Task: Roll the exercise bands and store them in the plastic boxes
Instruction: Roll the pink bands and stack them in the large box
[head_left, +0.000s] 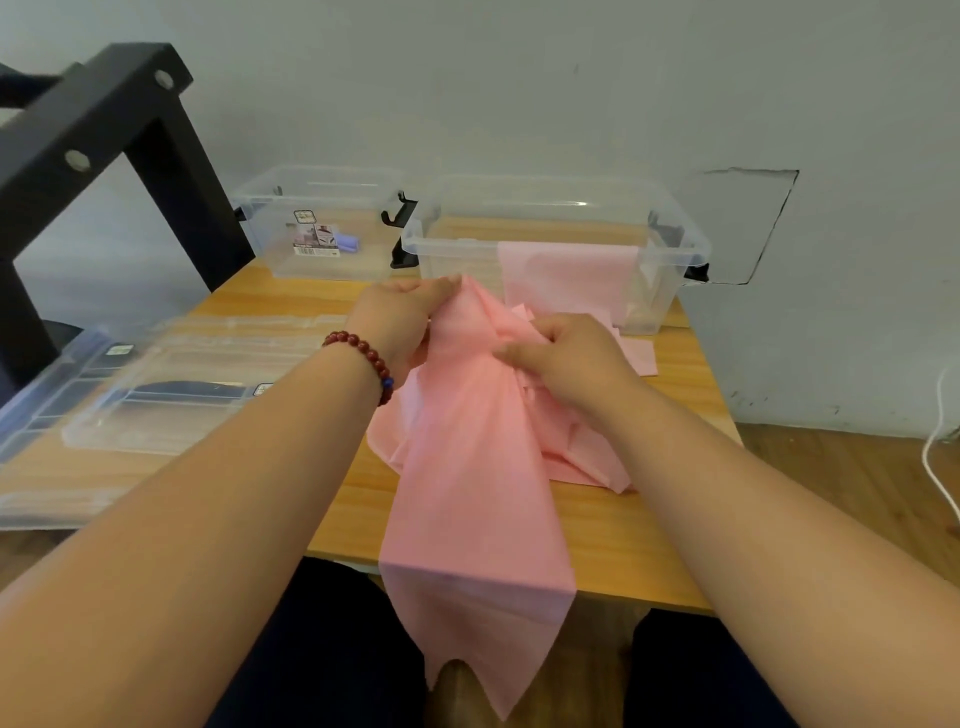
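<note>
Judging by how things lie, the task is under way with most of it left. One purple roll (347, 242) sits inside the left box (317, 223), so one band seems stored. The right box (556, 244) has a second pink band (569, 275) draped over its front wall, half in and half out, flat and not rolled.

The pink band (467, 493) in hand is loose and crumpled. The left hand (400, 317) pinches its upper edge with curled fingers, and the right hand (566, 358) clutches a bunched part just beside it. From the hands the band falls across the table (649, 519) and over the near edge onto the lap. No roll has been started on it. It probably needs flattening first, then rolling and boxing, and the draped band needs the same.

More pink folds lie on the table under the right hand. I cannot tell whether they belong to the held band or to another one.

Two clear lids (171, 384) lie stacked on the left of the table, near the left forearm, and they take up room there. A black frame (104, 130) stands at the far left, and a white cable (935, 457) runs along the floor at the right. A bead bracelet (363, 358) is on the left wrist. The bunched folds under the hands look like the main hindrance to a tidy roll.
</note>
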